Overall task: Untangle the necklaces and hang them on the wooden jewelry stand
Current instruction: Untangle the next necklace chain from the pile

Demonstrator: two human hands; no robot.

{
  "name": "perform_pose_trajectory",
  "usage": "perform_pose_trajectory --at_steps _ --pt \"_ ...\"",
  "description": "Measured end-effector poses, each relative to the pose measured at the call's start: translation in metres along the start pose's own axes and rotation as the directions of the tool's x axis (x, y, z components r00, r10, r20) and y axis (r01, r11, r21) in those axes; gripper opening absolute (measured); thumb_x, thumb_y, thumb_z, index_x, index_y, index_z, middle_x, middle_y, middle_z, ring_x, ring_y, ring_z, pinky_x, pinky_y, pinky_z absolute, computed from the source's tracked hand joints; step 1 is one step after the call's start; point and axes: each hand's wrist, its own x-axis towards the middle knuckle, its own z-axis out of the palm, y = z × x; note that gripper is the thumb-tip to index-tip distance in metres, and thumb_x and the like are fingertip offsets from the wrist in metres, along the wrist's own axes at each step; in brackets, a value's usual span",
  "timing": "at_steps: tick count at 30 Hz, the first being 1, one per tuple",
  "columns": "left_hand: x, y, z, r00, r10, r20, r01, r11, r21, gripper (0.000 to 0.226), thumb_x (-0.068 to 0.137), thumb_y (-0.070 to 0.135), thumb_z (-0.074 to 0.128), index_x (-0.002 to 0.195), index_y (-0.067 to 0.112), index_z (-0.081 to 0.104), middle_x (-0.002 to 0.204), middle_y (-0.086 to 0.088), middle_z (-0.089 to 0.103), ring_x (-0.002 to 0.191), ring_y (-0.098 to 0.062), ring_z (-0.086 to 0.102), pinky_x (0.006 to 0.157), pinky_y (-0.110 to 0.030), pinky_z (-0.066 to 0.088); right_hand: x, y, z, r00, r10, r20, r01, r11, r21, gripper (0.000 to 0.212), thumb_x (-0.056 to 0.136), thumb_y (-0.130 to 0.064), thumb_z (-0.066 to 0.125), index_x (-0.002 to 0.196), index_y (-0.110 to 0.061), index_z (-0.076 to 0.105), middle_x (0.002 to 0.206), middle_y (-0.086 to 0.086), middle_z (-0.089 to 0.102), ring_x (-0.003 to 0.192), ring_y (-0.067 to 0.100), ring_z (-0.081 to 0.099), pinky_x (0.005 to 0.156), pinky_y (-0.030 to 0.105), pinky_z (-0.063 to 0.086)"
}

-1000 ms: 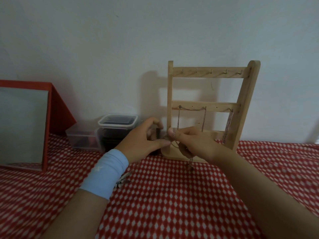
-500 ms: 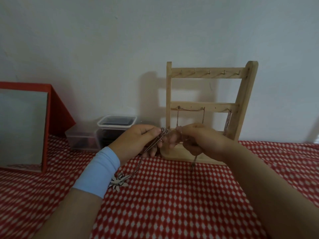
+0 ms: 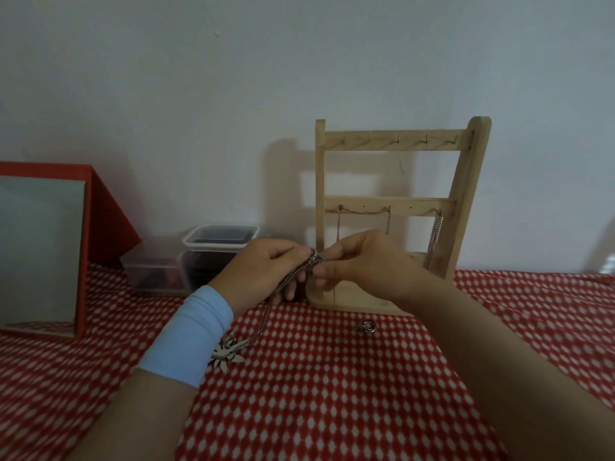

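A wooden jewelry stand (image 3: 466,181) leans against the wall behind my hands. One chain (image 3: 364,211) is draped across two hooks of its lower bar, and another chain (image 3: 434,237) hangs at the right of that bar. My left hand (image 3: 266,271) and my right hand (image 3: 369,264) meet in front of the stand, both pinching a silver necklace chain (image 3: 289,281) at its top. This chain trails down to a silver leaf pendant (image 3: 228,354) lying on the cloth by my left wrist.
A small metal ring (image 3: 368,326) lies on the red checked cloth (image 3: 332,394) in front of the stand's base. Clear plastic boxes (image 3: 186,261) sit at the wall to the left. A red-framed mirror (image 3: 43,251) stands at the far left.
My hands rose slightly and pulled the silver chain out, so the leaf pendant came into sight by my left wrist. The metal ring now lies on the cloth, no longer hanging under my right hand.
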Motion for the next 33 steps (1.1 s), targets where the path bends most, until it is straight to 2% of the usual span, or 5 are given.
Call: perform_pose_trajectory --at_steps 10,13,16,22,33 --pt "0.002 -0.003 -0.003 0.999 -0.020 -0.040 0.024 0.996 0.090 0.017 0.098 0.016 0.049 0.090 0.015 0.065 0.068 0.000 0.064 0.051 -0.018 0.057 0.043 -0.026 0.043 -0.001 -0.001 -0.003 0.995 0.092 0.022 -0.095 0.985 0.143 0.017 0.099 -0.011 0.061 0.094 -0.005 0.076 0.066 0.004 0.064 0.059 0.014 0.061 0.075 0.040 0.062" --pt "0.001 -0.003 -0.003 0.999 -0.025 -0.047 0.027 0.999 0.038 0.016 0.096 0.017 0.053 0.087 0.016 0.066 0.074 -0.005 0.066 0.061 -0.020 0.063 0.045 -0.029 0.048 -0.004 -0.003 -0.005 0.991 0.128 0.049 -0.133 0.984 0.119 0.023 0.102 -0.017 0.058 0.093 -0.011 0.078 0.063 0.002 0.053 0.047 0.010 0.040 0.045 0.028 0.038" --pt "0.000 -0.002 -0.002 0.999 -0.008 -0.046 0.009 1.000 0.008 0.012 0.094 0.017 0.058 0.087 0.014 0.067 0.071 -0.003 0.069 0.062 -0.018 0.066 0.044 -0.029 0.049 -0.007 -0.008 -0.006 0.989 0.139 0.051 -0.141 0.989 0.051 0.020 0.098 -0.026 0.064 0.090 -0.016 0.079 0.058 -0.005 0.048 0.045 0.008 0.029 0.044 0.024 0.021" --pt "-0.001 0.004 0.000 1.000 0.004 -0.006 -0.004 1.000 -0.017 0.005 0.092 0.015 0.062 0.092 0.010 0.063 0.077 -0.005 0.072 0.058 -0.021 0.066 0.047 -0.030 0.053 -0.009 -0.011 0.001 0.992 0.027 -0.124 -0.032 0.999 -0.038 0.015 0.091 -0.009 0.073 0.102 0.000 0.078 0.073 -0.007 0.071 0.044 -0.010 0.054 0.044 0.005 0.039" --pt "0.002 -0.004 0.004 0.995 0.095 -0.001 -0.093 0.977 0.193 0.010 0.088 0.016 0.067 0.084 0.025 0.065 0.078 0.005 0.070 0.074 -0.009 0.068 0.067 -0.022 0.053 -0.005 -0.005 0.008 0.986 0.075 -0.150 -0.102 0.978 -0.180 0.016 0.092 -0.019 0.068 0.085 -0.017 0.082 0.059 -0.013 0.065 0.056 0.003 0.052 0.050 0.012 0.043"
